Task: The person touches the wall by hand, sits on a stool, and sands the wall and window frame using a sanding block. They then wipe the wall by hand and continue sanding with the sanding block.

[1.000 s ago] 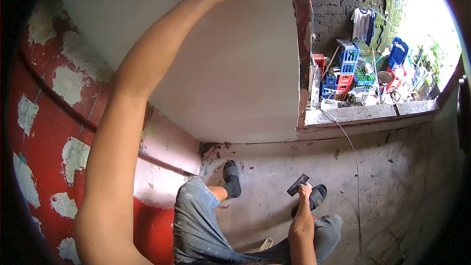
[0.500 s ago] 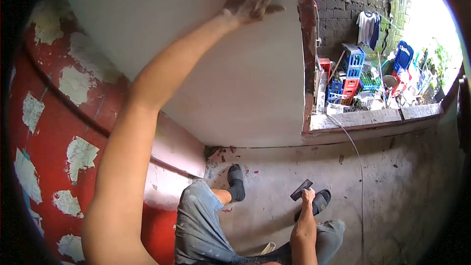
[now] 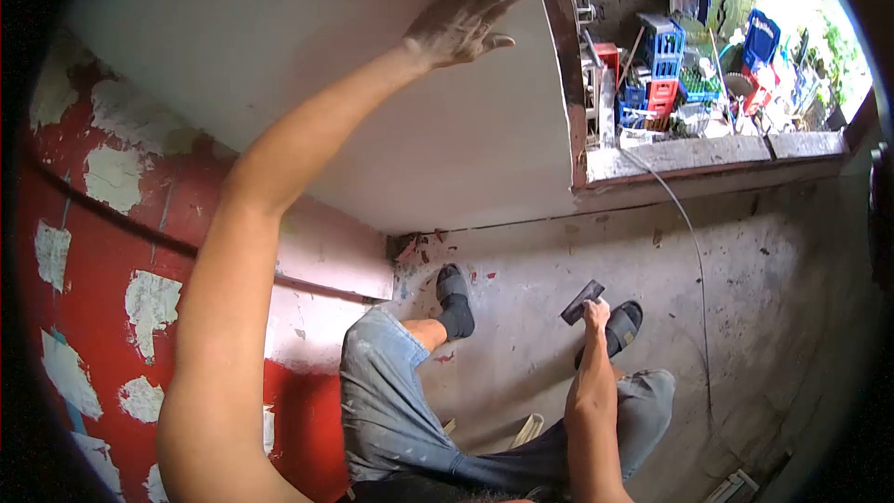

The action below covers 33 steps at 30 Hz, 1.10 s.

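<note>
My left hand, grey with dust, is raised to the smooth white wall panel. Its fingers are spread and stretched out, and it appears to lie flat on the surface near the window frame. Low down by my sandalled foot, my right hand is closed round a hand sander, a dark, narrow rectangular block. The sander is held above the floor, apart from the wall; its working face is hidden from me.
A window opening with a concrete sill is at the right, with stacked crates outside. A grey cable runs from the sill across the floor. On the left stands a red wall with white patches. A pink ledge juts out below.
The view has tilted down, so the window and wall sit higher. My left hand, blurred before, is now sharp and slightly lower on the panel. My right hand still grips the hand sander.
</note>
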Motion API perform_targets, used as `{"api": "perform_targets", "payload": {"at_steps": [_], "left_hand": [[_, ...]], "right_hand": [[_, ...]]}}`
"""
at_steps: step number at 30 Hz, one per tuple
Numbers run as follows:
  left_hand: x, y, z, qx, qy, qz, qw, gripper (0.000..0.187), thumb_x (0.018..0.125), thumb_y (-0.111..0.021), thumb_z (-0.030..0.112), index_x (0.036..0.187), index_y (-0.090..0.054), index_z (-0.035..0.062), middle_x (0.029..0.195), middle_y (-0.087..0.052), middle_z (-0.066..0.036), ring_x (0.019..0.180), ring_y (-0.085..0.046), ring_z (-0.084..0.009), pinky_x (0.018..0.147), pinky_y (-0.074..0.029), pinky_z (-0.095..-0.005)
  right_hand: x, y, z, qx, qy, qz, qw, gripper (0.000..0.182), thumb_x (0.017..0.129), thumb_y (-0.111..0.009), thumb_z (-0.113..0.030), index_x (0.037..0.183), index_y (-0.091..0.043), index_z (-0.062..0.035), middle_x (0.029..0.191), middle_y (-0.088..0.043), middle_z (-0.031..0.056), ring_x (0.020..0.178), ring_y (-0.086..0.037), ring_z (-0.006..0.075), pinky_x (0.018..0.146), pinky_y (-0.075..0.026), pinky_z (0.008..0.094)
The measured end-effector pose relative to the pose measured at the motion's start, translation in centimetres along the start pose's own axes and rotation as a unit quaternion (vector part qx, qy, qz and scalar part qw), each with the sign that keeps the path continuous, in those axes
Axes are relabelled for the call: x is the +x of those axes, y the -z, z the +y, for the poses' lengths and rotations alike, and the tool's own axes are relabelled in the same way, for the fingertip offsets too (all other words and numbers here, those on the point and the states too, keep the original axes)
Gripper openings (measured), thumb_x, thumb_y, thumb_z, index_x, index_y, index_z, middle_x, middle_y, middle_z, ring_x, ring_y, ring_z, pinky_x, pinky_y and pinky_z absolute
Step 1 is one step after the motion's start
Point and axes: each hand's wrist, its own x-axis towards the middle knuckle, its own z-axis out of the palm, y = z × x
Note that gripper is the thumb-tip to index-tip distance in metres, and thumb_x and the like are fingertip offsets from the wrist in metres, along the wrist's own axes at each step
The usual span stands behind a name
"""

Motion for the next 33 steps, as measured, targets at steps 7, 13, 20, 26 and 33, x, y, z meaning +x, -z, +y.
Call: {"api": "perform_targets", "payload": {"at_steps": [7, 13, 20, 26, 33], "left_hand": [[-1.6, -2.9, 4.6, -0.081, -0.033, -0.024, 0.996, 0.080, 0.099, -0.026, 0.064, 0.157, -0.014, 0.0098, 0.165, -0.008, -0.007, 0.152, -0.010, -0.0270, 0.124, -0.009, -0.0436], [-2.9, -4.2, 8.5, -0.067, -0.082, -0.023, 0.994, 0.090, 0.092, -0.044, 0.063, 0.152, -0.025, -0.0011, 0.162, -0.015, -0.019, 0.150, -0.015, -0.0364, 0.122, -0.009, -0.0496], [-4.0, -5.5, 12.6, -0.031, -0.113, -0.047, 0.992, 0.088, 0.093, -0.040, 0.064, 0.153, -0.027, 0.0017, 0.163, -0.015, -0.018, 0.150, -0.013, -0.0361, 0.122, -0.006, -0.0495], [-4.5, -6.9, 15.3, 0.001, -0.151, -0.067, 0.986, 0.087, 0.094, -0.038, 0.064, 0.154, -0.024, 0.0018, 0.164, -0.012, -0.017, 0.151, -0.008, -0.0344, 0.122, 0.000, -0.0505], [-5.1, -8.8, 18.5, -0.026, -0.167, -0.088, 0.982, 0.088, 0.095, -0.037, 0.063, 0.155, -0.020, 0.0015, 0.164, -0.009, -0.016, 0.152, -0.003, -0.0330, 0.123, 0.002, -0.0494]], "right_hand": [[0.8, -0.9, 1.1, -0.024, 0.024, 0.016, 0.999, 0.025, 0.074, -0.067, -0.024, 0.079, -0.066, 0.0002, 0.069, -0.066, 0.0176, 0.070, -0.068, 0.0301, 0.066, -0.052, 0.0399], [-0.8, 0.7, -2.5, 0.015, 0.008, 0.010, 1.000, 0.025, 0.075, -0.067, -0.022, 0.075, -0.062, 0.0024, 0.068, -0.065, 0.0177, 0.065, -0.066, 0.0287, 0.063, -0.051, 0.0394], [-0.2, 0.4, -2.2, 0.009, -0.043, -0.026, 0.999, 0.024, 0.075, -0.063, -0.020, 0.084, -0.064, 0.0026, 0.075, -0.065, 0.0198, 0.074, -0.065, 0.0304, 0.071, -0.049, 0.0401], [0.1, 0.4, -2.0, -0.006, -0.059, -0.042, 0.997, 0.026, 0.075, -0.068, -0.022, 0.082, -0.063, 0.0020, 0.075, -0.066, 0.0171, 0.074, -0.066, 0.0284, 0.069, -0.050, 0.0387], [-0.3, 0.4, -2.6, -0.001, -0.050, -0.044, 0.998, 0.025, 0.077, -0.060, -0.021, 0.084, -0.062, 0.0028, 0.076, -0.065, 0.0208, 0.076, -0.065, 0.0322, 0.072, -0.049, 0.0407]]}}
